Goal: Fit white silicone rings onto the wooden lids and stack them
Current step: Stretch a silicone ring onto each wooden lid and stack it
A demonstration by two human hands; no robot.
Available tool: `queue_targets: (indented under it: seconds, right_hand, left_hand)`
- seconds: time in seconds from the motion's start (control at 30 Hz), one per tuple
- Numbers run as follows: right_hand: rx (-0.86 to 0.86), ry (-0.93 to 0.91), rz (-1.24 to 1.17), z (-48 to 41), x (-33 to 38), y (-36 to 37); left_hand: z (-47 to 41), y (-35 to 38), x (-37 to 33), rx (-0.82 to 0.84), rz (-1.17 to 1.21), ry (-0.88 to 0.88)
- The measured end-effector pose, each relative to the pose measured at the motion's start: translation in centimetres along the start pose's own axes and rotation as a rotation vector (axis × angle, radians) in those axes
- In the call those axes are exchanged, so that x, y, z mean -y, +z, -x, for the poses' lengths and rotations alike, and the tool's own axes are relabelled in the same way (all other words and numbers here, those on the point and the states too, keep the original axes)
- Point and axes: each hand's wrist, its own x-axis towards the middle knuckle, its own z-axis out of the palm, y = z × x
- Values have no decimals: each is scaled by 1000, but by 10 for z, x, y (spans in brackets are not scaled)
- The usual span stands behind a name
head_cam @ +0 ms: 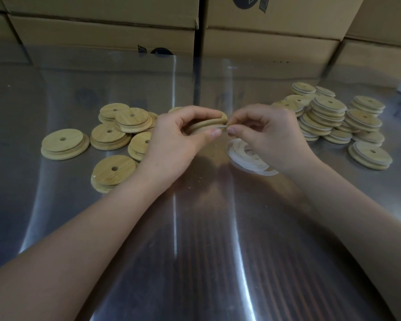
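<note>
1. The left hand (183,133) curls round a round pale wooden lid (206,123), held edge-up above the shiny steel table (195,228).
2. The right hand (262,133) pinches a thin white silicone ring (223,127) at the lid's right edge.
3. A loose heap of white rings (243,156) lies just under the right hand.
4. Bare lids (109,135) lie left of the hands; stacked ringed lids (329,117) stand right.

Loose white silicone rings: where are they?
Head view: the white silicone rings lie right of centre on the metal table, under the right hand, left of the stacked wooden lids.
</note>
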Motion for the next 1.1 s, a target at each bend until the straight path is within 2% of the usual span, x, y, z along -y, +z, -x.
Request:
queue_targets:
  seconds: [0.23, 0.43, 0.57, 0.73, 1.1]
  right_hand:
    - [-57, 32, -95, 1, 5, 0]
    - [21, 256, -333, -1, 6, -1]
    - [46, 334, -430, 0, 6, -1]
    - [68, 379, -452, -1, 6, 1]
    - [112, 372, -423, -3, 6, -3]
  left_hand:
    - [2, 2, -4, -6, -15, 36]
    - [2, 3, -4, -48, 172, -111]
    - [2, 1, -1, -53, 274, -238]
    - [1, 1, -1, -63, 354, -313]
    - [-2, 1, -4, -63, 329, -339]
